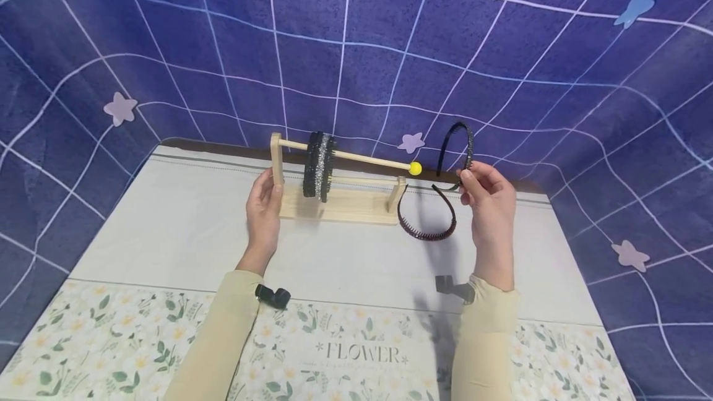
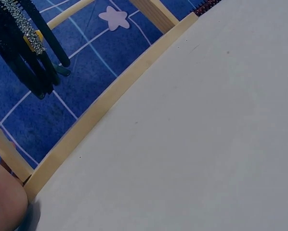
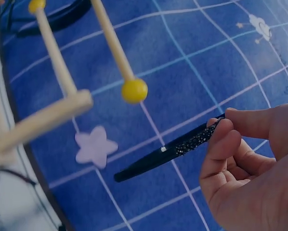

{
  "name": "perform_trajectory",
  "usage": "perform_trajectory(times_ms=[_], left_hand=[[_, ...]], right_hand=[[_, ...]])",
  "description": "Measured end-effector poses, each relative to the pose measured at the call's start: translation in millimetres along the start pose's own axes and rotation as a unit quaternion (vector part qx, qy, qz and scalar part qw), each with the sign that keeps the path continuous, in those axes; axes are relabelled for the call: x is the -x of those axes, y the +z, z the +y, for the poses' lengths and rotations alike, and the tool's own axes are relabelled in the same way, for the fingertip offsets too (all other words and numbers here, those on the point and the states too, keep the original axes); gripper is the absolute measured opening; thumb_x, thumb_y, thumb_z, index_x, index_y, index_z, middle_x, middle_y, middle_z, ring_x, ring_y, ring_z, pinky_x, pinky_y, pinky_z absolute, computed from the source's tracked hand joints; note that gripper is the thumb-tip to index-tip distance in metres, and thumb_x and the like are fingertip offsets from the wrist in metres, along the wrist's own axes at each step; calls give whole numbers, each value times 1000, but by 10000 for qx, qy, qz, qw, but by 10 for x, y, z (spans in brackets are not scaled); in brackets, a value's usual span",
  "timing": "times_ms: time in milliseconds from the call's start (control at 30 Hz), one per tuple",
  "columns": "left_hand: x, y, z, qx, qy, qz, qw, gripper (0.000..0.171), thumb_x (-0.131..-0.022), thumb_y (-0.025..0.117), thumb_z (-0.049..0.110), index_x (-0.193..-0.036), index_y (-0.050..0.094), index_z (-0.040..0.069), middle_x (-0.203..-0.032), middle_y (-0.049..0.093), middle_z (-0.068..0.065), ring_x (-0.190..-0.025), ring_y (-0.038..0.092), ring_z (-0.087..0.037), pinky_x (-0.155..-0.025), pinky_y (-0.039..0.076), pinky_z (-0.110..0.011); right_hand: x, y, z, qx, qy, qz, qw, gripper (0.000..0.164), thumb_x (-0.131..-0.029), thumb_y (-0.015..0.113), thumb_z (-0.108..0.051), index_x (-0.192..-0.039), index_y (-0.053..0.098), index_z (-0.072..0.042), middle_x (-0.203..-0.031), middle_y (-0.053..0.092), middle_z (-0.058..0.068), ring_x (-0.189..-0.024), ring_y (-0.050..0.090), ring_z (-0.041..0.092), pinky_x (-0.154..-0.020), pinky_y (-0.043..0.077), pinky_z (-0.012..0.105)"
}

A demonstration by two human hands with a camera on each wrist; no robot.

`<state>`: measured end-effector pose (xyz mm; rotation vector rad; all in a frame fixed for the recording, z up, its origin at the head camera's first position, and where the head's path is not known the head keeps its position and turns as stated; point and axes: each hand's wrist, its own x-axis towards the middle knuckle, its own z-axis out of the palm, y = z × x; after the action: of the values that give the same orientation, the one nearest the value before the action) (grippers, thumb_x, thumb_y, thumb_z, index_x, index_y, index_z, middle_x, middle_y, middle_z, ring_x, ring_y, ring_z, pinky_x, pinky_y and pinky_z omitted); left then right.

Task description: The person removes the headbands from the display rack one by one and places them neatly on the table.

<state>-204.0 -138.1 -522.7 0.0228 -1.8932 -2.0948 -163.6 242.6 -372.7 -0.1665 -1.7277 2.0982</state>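
Headband [image 3: 185,144], one, pinched by right grip [image 1: 492,206]; left grip [image 1: 263,210] grasps one two-rod wooden stand [image 1: 353,206].

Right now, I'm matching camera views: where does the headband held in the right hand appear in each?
Head: the held headband is right of centre, in the right hand.
Left wrist: not in it.
Right wrist: just below centre, slanting down-left from the hand.
Shared landmark: the wooden stand.

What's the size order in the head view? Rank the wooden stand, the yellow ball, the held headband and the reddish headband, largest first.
1. Wooden stand
2. Held headband and reddish headband: too alike to rank
3. Yellow ball
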Motion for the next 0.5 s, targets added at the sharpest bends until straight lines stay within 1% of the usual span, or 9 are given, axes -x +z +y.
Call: perform_trajectory(times_ms=[167, 333, 500], left_hand=[[-22, 8, -11, 160, 89, 65, 9998, 47, -117, 55, 14, -164, 51, 15, -155, 57, -11, -151, 51, -26, -131, 41, -41], [-27, -5, -24, 86, 94, 24, 9999, 46, -118, 55, 17, -164, 51, 17, -155, 58, -9, -151, 52, -24, -131, 42, -41], [-4, -28, -19, 97, 68, 82, 9999, 47, -118, 56, 17, -164, 51, 15, -154, 58, -9, -151, 52, -24, -131, 41, -43]], right_hand=[[-31, -201, 27, 333, 175, 153, 9992, 20, -104, 69, 11, -98, 75, -7, -90, 77, 1, -69, 60, 11, -57, 51, 17], [-54, -381, 36, 500, 339, 319, 9977, 15, -103, 69, 11, -99, 75, -3, -91, 79, 3, -70, 62, 12, -59, 53, 17], [-78, -533, 52, 1016, 262, 262, 9941, 12, -103, 69, 10, -102, 75, 0, -88, 76, 0, -70, 65, 11, -59, 54, 17]])
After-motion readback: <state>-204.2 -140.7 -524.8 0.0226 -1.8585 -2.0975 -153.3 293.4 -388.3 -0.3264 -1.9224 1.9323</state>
